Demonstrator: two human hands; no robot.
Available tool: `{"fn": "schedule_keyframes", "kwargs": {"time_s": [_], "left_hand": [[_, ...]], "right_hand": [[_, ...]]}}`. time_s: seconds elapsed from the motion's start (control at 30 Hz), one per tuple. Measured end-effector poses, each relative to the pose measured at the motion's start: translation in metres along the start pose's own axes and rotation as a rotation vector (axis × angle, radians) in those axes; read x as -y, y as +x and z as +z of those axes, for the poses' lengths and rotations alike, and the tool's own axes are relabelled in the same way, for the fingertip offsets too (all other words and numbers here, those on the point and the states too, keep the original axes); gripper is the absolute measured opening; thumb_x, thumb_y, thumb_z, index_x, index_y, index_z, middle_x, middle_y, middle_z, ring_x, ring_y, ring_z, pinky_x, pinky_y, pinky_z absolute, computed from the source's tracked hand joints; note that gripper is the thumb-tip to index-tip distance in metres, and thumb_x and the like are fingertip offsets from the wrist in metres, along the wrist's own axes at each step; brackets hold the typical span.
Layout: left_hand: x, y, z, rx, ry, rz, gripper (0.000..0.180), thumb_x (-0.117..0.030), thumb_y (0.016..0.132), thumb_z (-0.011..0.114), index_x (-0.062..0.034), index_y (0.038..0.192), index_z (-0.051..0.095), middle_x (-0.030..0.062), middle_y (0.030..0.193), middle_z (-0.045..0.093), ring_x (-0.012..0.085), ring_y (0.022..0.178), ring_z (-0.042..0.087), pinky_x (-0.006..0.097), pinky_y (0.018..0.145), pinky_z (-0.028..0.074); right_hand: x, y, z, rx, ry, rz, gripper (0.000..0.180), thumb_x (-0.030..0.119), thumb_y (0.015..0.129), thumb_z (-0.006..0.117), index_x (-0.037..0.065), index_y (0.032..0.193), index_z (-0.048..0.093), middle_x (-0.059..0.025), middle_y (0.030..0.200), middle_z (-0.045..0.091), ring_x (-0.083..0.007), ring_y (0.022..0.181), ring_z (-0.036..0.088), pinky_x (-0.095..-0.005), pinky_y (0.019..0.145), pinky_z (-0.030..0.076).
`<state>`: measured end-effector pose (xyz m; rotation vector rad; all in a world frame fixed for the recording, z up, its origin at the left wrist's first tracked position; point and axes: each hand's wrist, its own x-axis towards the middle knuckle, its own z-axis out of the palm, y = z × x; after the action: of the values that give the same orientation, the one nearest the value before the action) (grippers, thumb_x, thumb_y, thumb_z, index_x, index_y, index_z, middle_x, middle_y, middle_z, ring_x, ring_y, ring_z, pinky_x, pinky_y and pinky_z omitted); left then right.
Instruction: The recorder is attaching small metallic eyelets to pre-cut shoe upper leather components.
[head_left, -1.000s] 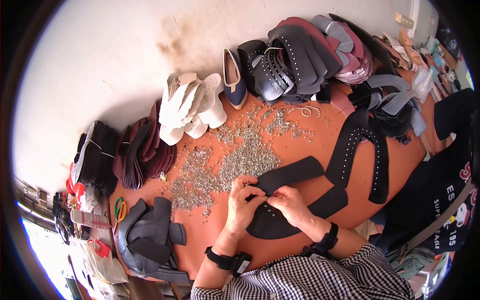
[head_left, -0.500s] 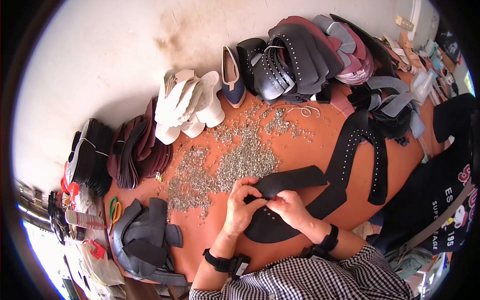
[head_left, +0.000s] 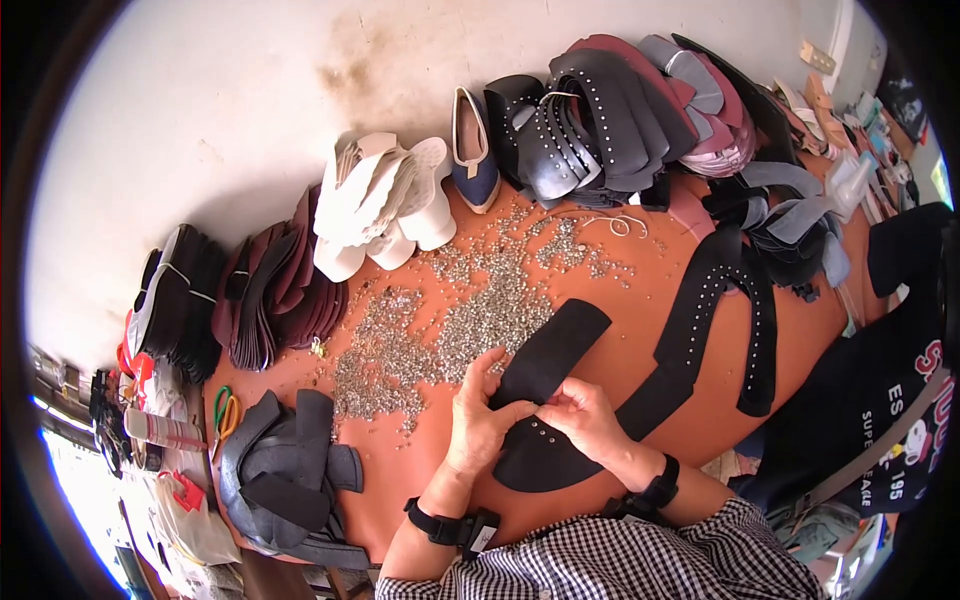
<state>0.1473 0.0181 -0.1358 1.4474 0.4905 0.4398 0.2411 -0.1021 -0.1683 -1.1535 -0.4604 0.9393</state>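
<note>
Both my hands hold a curved black leather shoe-upper piece (head_left: 556,345) over the table, one end raised and the other hanging near the table's front. Several small silver studs run along its lower part, just under my fingers. My left hand (head_left: 477,418) grips its left edge, thumb pressed toward the middle and index finger pointing up. My right hand (head_left: 582,415) pinches at the same edge with thumb and fingertips; whether a stud is between them is too small to tell. Just beyond, a wide scatter of loose metal studs (head_left: 495,328) covers the tabletop.
A studded black upper (head_left: 697,300) lies to the right on the orange tabletop (head_left: 420,470). Dark cut pieces (head_left: 285,475) and scissors (head_left: 226,412) are at left. Along the wall stand maroon pieces (head_left: 270,300), white heel-shaped parts (head_left: 385,205), a navy shoe (head_left: 472,150) and stacked studded uppers (head_left: 610,120).
The raised end of the black piece has swung left and upward. My hands stay close together at nearly the same place on it, and the view has shifted slightly.
</note>
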Motion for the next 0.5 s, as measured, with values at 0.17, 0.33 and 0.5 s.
{"fn": "schedule_keyframes", "kwargs": {"time_s": [0.17,0.33,0.5], "left_hand": [[0.000,-0.003,-0.002,0.023,-0.052,0.030,0.063,0.014,0.066,0.064,-0.0007,0.121,0.037,0.0108,0.096,0.059,0.0159,0.087,0.058,0.027,0.077,0.048],[0.000,-0.001,0.001,0.048,-0.085,0.031,0.055,0.013,0.066,0.063,-0.0001,0.115,0.042,0.0091,0.096,0.059,0.0146,0.086,0.057,0.026,0.078,0.047],[0.001,-0.004,-0.006,0.025,-0.118,-0.021,0.045,0.006,0.065,0.067,0.0013,0.106,0.049,0.0073,0.091,0.060,0.0110,0.086,0.056,0.025,0.076,0.046]], "right_hand": [[0.009,-0.005,0.005,0.007,-0.007,0.010,0.004,-0.001,0.080,0.057,-0.002,0.083,0.056,-0.0024,0.074,0.059,-0.0048,0.064,0.055,-0.0185,0.052,0.044],[0.016,-0.008,0.006,-0.007,-0.156,-0.018,0.007,-0.001,0.079,0.058,-0.003,0.085,0.056,-0.0027,0.072,0.060,-0.0052,0.063,0.055,-0.0191,0.053,0.045],[0.024,-0.012,0.009,0.059,-0.561,-0.232,0.011,0.000,0.079,0.058,-0.004,0.089,0.055,-0.0038,0.076,0.061,-0.0070,0.064,0.056,-0.0206,0.056,0.047]]}}
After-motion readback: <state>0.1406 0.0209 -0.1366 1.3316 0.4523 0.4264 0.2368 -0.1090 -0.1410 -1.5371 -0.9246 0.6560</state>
